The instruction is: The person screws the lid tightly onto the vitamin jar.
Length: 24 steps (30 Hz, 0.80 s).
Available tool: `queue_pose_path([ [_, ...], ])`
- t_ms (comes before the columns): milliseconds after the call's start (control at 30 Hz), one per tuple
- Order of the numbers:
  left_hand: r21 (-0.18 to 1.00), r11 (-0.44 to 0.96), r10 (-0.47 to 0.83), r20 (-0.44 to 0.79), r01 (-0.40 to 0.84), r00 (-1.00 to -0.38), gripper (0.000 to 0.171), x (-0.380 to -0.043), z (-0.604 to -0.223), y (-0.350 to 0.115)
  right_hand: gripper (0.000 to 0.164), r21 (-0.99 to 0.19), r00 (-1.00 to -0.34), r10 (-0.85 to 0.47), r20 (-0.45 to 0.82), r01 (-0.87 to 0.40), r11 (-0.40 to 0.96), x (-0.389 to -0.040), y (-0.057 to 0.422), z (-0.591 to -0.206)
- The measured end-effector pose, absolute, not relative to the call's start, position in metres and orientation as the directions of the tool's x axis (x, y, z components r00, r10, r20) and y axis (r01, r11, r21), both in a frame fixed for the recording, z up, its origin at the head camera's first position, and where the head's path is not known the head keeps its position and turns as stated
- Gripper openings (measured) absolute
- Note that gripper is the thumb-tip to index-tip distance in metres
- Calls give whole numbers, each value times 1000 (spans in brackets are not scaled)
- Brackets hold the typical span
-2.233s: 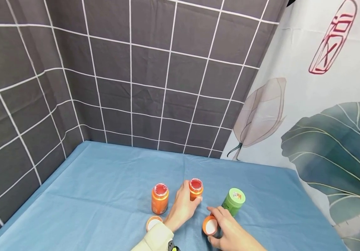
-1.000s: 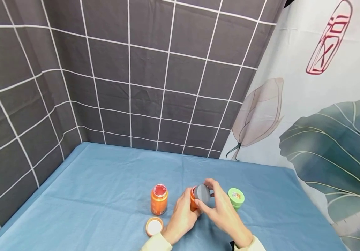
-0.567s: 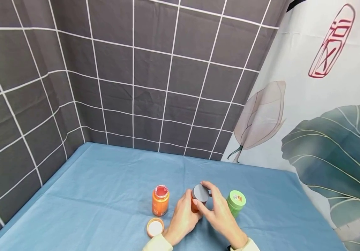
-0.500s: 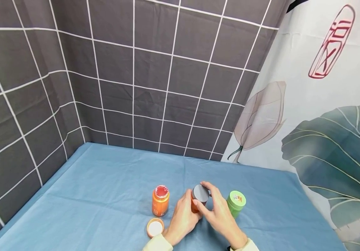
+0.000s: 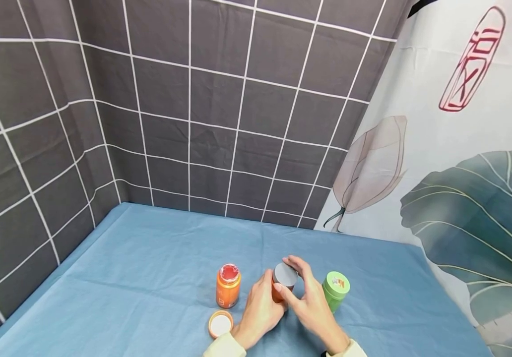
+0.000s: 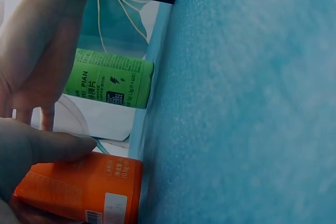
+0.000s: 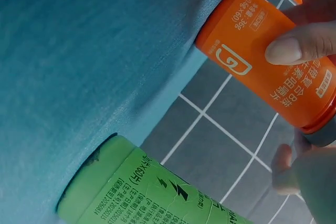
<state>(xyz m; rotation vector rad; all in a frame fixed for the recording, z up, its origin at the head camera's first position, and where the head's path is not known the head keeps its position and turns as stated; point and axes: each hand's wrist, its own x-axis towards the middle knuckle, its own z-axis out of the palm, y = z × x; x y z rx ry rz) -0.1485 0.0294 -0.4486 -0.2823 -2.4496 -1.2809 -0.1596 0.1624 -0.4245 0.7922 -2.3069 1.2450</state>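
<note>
An orange bottle (image 7: pixel 283 85) stands upright on the blue cloth, and my left hand (image 5: pixel 262 308) grips its side, thumb along the label in the left wrist view. A grey-topped cap (image 5: pixel 285 274) sits over the bottle's mouth. My right hand (image 5: pixel 311 302) holds this cap by its rim, thumb in front and fingers behind. To the left stands a second orange bottle (image 5: pixel 227 292), its mouth uncovered with torn seal around it. Its cap (image 5: pixel 220 324) lies in front with the white inside up. How firmly the grey cap is seated cannot be seen.
A green bottle (image 5: pixel 336 292) with its lid on stands just right of my right hand. Blue cloth (image 5: pixel 149 258) covers the table. Behind rises a dark curtain with a white grid (image 5: pixel 220 124), and a white printed curtain (image 5: pixel 416 198) hangs at the right.
My right hand has brought the cap from the cloth up to the held bottle, turned it grey side up and set it on the mouth. Lately only the right fingers shift slightly on it.
</note>
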Motion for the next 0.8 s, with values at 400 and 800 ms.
queue_pose_path([
  [400, 733, 589, 5, 418, 341, -908, 34, -148, -448, 30, 61, -610, -761, -270, 590, -639, 469, -161, 160, -425],
  [800, 743, 585, 0, 400, 324, -916, 41, -147, -449, 29, 57, -659, -808, -243, 536, -581, 477, -157, 164, -425],
])
